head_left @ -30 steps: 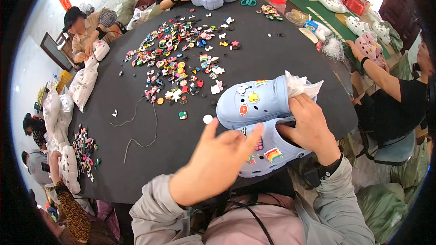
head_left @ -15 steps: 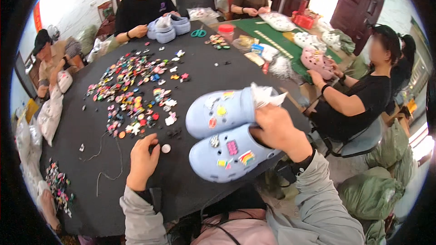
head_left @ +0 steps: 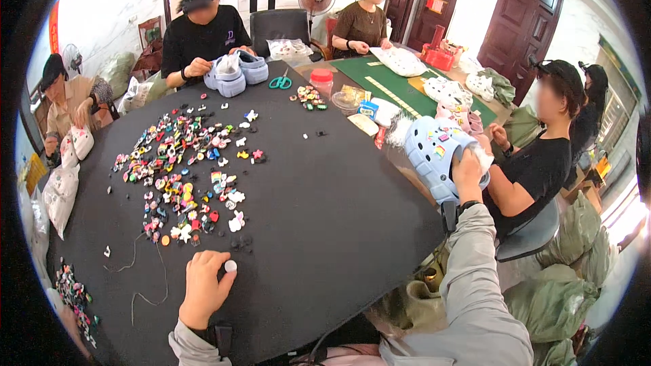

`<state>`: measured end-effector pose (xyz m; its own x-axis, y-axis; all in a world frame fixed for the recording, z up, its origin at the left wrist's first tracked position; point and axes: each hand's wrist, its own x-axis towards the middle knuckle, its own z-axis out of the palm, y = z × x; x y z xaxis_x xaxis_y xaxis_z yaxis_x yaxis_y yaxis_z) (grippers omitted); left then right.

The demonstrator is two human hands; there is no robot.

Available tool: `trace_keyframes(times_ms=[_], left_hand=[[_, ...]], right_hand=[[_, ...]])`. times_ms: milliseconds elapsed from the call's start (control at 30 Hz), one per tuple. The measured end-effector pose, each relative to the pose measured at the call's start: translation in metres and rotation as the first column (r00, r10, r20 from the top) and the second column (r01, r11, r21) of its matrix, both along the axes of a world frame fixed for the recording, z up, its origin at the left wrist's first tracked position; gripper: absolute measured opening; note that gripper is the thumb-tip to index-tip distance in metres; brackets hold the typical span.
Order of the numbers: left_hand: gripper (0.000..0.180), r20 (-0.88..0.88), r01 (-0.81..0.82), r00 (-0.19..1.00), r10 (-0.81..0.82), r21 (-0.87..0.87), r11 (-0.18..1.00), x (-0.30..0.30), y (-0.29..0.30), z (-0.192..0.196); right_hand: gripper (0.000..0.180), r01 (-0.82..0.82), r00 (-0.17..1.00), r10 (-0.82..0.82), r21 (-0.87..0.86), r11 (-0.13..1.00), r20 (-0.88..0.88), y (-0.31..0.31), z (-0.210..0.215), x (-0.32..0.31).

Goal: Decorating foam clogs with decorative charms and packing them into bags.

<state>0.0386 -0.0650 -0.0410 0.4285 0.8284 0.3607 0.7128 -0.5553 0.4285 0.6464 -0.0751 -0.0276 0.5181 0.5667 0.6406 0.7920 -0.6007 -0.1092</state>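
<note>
Jar: red-lidded jar (head_left: 321, 82) at table's (head_left: 325, 217) 12 o'clock; contents cannot be told.
Clogs: blue pair (head_left: 437, 156) off the 3 o'clock edge; long axis 10–4 o'clock.
Right hand (head_left: 468, 175): clenched, grasping clogs.
Left hand (head_left: 203, 286): fingers loosely curled, tips touching white charm (head_left: 230, 266) at 7 o'clock.
Charms (head_left: 183, 173): scattered at 10 o'clock.

A round table (head_left: 325, 190) with a black cloth is carrying most of the things. A wide scatter of small coloured shoe charms (head_left: 183, 169) is lying across its left half, with a white round charm (head_left: 230, 266) sitting nearer the front edge. Green-handled scissors (head_left: 279, 82), a red-lidded jar (head_left: 321, 83) and a pale blue pair of clogs (head_left: 234, 74) are resting at the far side.
</note>
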Motion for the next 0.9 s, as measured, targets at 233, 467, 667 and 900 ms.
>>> trace_keyframes(times_ms=[233, 467, 667, 900], left_hand=[[0.034, -0.062, -0.026, 0.998, 0.024, -0.035, 0.999, 0.014, 0.004, -0.003], [0.034, -0.056, -0.021, 0.998, 0.022, 0.019, 1.0, -0.01, 0.005, -0.002], [0.032, 0.01, 0.034, 0.999, -0.035, 0.078, 0.996, 0.004, 0.016, -0.018], [0.034, -0.084, -0.049, 0.996, 0.041, -0.096, 0.994, -0.003, -0.015, -0.023]], right_hand=[[0.031, -0.198, 0.934, 0.092, -0.285, 0.938, -0.346, 0.027, -0.038, 0.039], [0.047, -0.393, 0.9, 0.193, -0.536, 0.748, -0.39, 0.042, -0.01, -0.037], [0.036, -0.675, 0.691, 0.637, 0.01, 0.738, -0.342, -0.046, 0.019, -0.106], [0.036, -0.831, 0.555, 0.799, -0.206, 0.517, -0.234, -0.064, -0.056, -0.254]])
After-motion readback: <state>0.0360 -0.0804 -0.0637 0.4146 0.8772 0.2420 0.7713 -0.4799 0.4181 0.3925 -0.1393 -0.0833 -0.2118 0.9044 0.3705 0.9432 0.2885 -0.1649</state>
